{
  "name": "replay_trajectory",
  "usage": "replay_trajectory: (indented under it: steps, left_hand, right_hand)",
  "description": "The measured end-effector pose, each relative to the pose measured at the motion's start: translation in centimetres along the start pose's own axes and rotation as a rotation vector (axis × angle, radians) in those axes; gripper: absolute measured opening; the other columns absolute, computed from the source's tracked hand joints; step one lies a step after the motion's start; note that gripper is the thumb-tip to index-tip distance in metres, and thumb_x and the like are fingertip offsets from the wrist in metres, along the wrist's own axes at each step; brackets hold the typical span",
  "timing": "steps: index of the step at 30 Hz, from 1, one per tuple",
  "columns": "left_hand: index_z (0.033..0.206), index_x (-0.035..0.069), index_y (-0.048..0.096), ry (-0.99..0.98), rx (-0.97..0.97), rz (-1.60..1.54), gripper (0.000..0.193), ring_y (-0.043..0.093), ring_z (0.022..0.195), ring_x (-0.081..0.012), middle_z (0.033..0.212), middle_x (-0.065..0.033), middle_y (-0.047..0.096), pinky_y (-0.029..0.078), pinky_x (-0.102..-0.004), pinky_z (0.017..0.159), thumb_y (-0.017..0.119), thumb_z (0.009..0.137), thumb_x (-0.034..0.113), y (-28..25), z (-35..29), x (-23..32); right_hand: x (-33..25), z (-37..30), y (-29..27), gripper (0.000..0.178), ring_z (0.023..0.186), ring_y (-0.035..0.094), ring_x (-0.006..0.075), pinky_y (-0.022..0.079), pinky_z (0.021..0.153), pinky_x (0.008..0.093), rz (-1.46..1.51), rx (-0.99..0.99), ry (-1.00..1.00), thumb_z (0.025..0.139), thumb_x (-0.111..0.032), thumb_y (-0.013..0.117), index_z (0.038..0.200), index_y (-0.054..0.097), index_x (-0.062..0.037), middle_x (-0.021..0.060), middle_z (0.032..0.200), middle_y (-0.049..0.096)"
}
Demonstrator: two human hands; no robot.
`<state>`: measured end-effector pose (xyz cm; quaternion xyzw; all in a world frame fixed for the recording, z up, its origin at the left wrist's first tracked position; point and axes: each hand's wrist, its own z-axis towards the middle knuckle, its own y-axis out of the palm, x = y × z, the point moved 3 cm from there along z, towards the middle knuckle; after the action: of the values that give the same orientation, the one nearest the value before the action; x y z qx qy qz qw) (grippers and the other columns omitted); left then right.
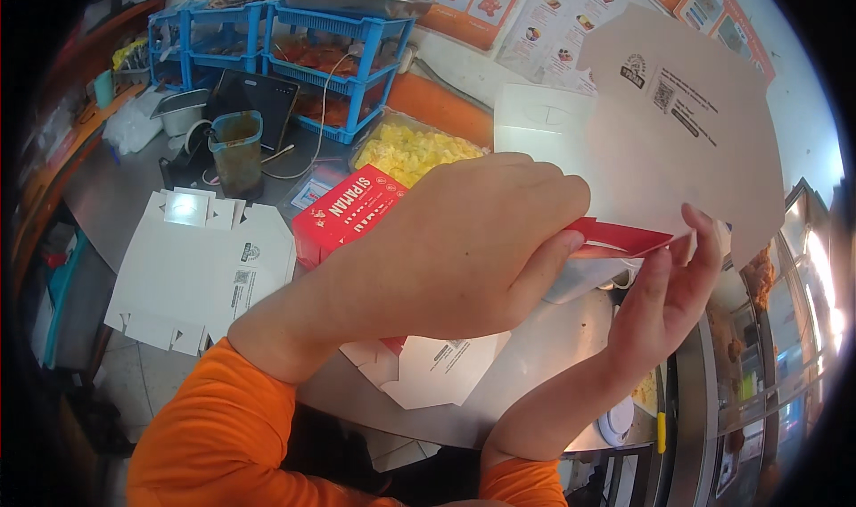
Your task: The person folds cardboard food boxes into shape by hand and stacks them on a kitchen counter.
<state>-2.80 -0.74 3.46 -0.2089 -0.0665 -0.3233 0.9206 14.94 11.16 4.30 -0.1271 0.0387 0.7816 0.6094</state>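
Note:
Raised in front of me is a partly folded cardboard food box (713, 164), white with small dark print and red on its outer flap. My left hand (481, 239) reaches across the middle and is closed on the box's red edge, thumb on top. Further right, my right hand (669, 297) pinches the end of that same red flap between thumb and fingers. A red printed box (343, 217) lies on the counter behind my left forearm, partly hidden. Below the forearm sits another white carton piece (450, 369), and a flat white box blank (192, 271) lies to the left.
A tray of yellow chopped food (415, 150) stands at the back. Blue stacked racks (352, 83), a plastic jug (238, 155) and a dark tablet (254, 101) with a white cable are behind. A glass display case (780, 329) and a yellow-handled tool (662, 418) are at right.

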Motion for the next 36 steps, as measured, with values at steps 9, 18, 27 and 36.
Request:
replay_trajectory:
  steps: [9,18,27,36]
  left_hand:
    - [0.094,0.000,0.068,0.001,0.102,-0.061,0.014,0.062,0.074,-0.0333,0.083,-0.0135,0.067,0.049,-0.0388,0.069,0.074,0.093,0.013,-2.0,0.6,0.2]
    - [0.089,0.002,0.065,-0.122,-0.092,-0.132,0.015,0.059,0.068,-0.0306,0.075,-0.0129,0.061,0.047,-0.0377,0.063,0.075,0.094,0.014,0.0,0.3,0.1]
    - [0.085,0.002,0.063,-0.191,-0.083,-0.174,0.017,0.054,0.062,-0.0283,0.071,-0.0125,0.059,0.044,-0.0369,0.060,0.075,0.090,0.013,-0.2,0.3,0.2]
    - [0.091,0.001,0.066,-0.085,0.100,-0.103,0.014,0.061,0.065,-0.0248,0.077,-0.0131,0.066,0.049,-0.0361,0.062,0.076,0.091,0.010,0.1,0.6,0.0]
  right_hand:
    - [0.1,-0.3,-2.4,0.027,0.114,0.061,0.0193,0.049,0.099,0.0289,0.392,0.309,0.061,0.108,-0.018,0.068,0.126,0.056,-0.0018,0.0093,0.124,0.059]
    - [-1.4,0.1,-0.3,0.027,0.120,0.057,0.0243,0.043,0.108,0.0380,-0.261,-0.202,0.027,0.094,-0.004,0.078,0.119,0.070,-0.0011,0.0083,0.119,0.064]
    - [-1.9,-0.1,0.7,0.024,0.112,0.063,0.0266,0.050,0.099,0.0382,-0.299,-0.029,-0.034,0.087,0.004,0.077,0.111,0.075,0.0003,0.0119,0.123,0.062]
    - [-1.3,0.1,1.2,0.028,0.123,0.064,0.0264,0.050,0.104,0.0351,-0.171,-0.012,0.031,0.097,0.001,0.068,0.125,0.071,0.0010,0.0173,0.136,0.062]
